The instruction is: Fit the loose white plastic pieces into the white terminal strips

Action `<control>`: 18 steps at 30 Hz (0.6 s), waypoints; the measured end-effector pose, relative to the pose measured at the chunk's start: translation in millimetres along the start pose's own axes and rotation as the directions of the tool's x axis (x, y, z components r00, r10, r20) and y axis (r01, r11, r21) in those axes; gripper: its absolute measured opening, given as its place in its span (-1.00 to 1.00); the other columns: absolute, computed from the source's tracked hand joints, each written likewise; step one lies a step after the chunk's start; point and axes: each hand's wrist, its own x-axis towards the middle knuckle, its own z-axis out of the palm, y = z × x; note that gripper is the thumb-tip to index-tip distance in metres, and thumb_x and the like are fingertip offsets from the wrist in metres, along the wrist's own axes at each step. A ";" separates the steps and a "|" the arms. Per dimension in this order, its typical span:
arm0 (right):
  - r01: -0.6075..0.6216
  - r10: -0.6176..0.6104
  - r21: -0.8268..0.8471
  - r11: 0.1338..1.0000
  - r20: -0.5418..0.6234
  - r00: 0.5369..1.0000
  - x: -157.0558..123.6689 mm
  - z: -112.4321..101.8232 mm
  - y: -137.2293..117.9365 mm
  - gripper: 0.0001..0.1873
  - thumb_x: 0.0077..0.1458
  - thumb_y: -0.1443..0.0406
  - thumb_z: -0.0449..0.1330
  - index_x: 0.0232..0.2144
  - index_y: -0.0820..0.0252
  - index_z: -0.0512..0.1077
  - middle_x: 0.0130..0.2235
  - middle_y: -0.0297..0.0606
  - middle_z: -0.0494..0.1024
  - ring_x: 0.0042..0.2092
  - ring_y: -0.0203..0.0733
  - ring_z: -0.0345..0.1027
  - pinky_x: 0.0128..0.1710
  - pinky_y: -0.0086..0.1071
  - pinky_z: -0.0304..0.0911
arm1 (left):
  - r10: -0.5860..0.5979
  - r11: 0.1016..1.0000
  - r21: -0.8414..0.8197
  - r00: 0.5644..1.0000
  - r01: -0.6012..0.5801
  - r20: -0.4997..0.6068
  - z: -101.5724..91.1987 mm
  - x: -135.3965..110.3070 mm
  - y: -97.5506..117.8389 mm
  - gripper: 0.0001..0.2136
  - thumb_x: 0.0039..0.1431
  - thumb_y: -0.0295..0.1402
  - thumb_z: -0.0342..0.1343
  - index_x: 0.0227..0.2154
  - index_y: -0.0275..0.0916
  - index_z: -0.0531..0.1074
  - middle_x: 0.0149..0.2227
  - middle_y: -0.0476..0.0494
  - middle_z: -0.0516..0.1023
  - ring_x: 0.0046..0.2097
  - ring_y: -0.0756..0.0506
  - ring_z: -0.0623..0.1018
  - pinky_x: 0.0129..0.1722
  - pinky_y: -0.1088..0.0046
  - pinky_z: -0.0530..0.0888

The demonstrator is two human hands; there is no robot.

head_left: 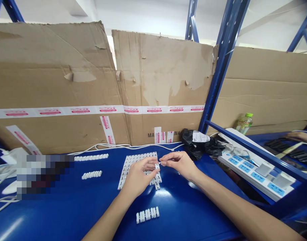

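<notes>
My left hand is closed, its thumb and fingers holding a small white terminal block. Close against it, my right hand pinches with thumb and forefinger at the block's upper edge; whatever is between those fingertips is too small to make out. Below and behind my left hand lies a wide array of white terminal strips, laid side by side on the blue table and partly hidden by the hand. Nearer to me is a short white strip.
More white strips lie at the left. A black plastic bag rests behind my right hand. At the right are a power strip, a blue post, a bottle and another person's hand. Cardboard walls the back.
</notes>
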 end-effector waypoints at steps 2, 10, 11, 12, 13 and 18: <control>0.027 -0.027 0.018 0.999 -0.002 1.000 -1.9 4.6 0.4 -0.72 -0.03 0.10 0.53 -0.31 0.12 0.70 -0.20 -0.20 0.75 -0.13 -0.03 0.66 0.00 -0.13 0.55 | -0.010 1.000 -0.023 1.000 0.010 -0.001 1.2 -0.8 1.8 -0.71 0.14 -0.34 0.35 -0.05 -0.15 0.59 -0.16 -0.11 0.78 -0.15 -0.18 0.77 -0.06 0.21 0.74; 0.075 -0.075 0.000 0.997 0.030 0.997 -4.7 9.6 3.6 -0.80 0.03 0.14 0.49 -0.35 0.11 0.64 -0.21 -0.24 0.73 -0.14 -0.08 0.65 -0.03 -0.19 0.55 | -0.007 0.999 -0.039 0.998 0.005 -0.060 3.6 -2.4 1.9 -0.76 0.12 -0.32 0.37 -0.14 -0.14 0.59 -0.20 -0.09 0.78 -0.17 -0.21 0.79 -0.08 0.20 0.75; 0.078 -0.078 -0.003 0.997 0.029 0.997 -4.8 9.6 3.9 -0.80 0.04 0.15 0.48 -0.35 0.11 0.64 -0.21 -0.24 0.74 -0.14 -0.08 0.65 -0.03 -0.19 0.55 | -0.003 0.999 -0.037 0.998 0.001 -0.064 3.7 -2.5 1.8 -0.77 0.12 -0.32 0.37 -0.14 -0.15 0.59 -0.20 -0.09 0.78 -0.17 -0.21 0.79 -0.08 0.20 0.76; 0.079 -0.079 -0.009 0.997 0.025 0.997 -5.0 9.6 4.2 -0.81 0.04 0.16 0.48 -0.35 0.11 0.65 -0.21 -0.24 0.74 -0.14 -0.08 0.65 -0.04 -0.19 0.55 | 0.001 0.999 -0.036 0.998 -0.003 -0.068 3.7 -2.6 1.8 -0.78 0.13 -0.32 0.37 -0.15 -0.15 0.59 -0.20 -0.09 0.78 -0.17 -0.21 0.79 -0.09 0.21 0.76; 0.079 -0.079 -0.016 0.997 0.024 0.997 -5.3 9.7 4.3 -0.81 0.04 0.16 0.48 -0.34 0.12 0.65 -0.21 -0.24 0.74 -0.15 -0.07 0.65 -0.04 -0.19 0.55 | 0.004 0.999 -0.035 0.997 -0.006 -0.072 3.8 -2.7 1.7 -0.78 0.13 -0.32 0.37 -0.15 -0.15 0.59 -0.20 -0.09 0.78 -0.17 -0.21 0.78 -0.09 0.21 0.76; 0.096 -0.095 -0.063 0.993 0.027 0.995 -6.5 9.6 4.1 -0.86 0.08 0.21 0.43 -0.30 0.12 0.67 -0.19 -0.22 0.75 -0.14 -0.06 0.66 -0.05 -0.18 0.56 | 0.033 0.999 -0.004 0.994 -0.034 -0.104 4.3 -3.4 0.1 -0.82 0.15 -0.32 0.38 -0.18 -0.14 0.60 -0.20 -0.10 0.77 -0.19 -0.19 0.78 -0.10 0.22 0.75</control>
